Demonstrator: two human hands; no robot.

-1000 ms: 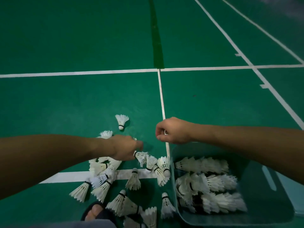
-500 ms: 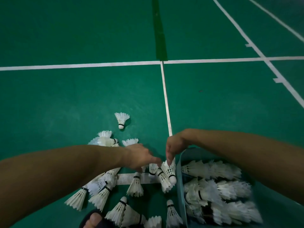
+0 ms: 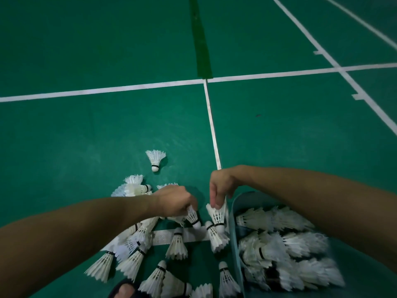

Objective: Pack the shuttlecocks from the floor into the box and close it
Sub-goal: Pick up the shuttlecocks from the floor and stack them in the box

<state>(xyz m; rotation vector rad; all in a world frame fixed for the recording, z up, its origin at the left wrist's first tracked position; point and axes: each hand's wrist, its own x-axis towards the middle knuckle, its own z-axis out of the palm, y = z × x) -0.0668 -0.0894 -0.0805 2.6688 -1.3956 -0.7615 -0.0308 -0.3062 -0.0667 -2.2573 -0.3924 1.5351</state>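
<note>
Pinching white feathered shuttlecocks, cork down.

Green court floor w/ white lines, darker green strip, dark sandal at btm edge

My feed is dim, with dark vignetting in the corners. The green court floor is lit evenly from overhead and shows a faint sheen, no hard glare. A soft shadow sits on the floor beneath the hands. The white court lines bow outward toward the edges, typical wide-angle distortion. The middle is fairly sharp, but the shuttlecocks in the box at lower right smear with motion blur, and both forearms in the foreground look soft and underexposed
</note>
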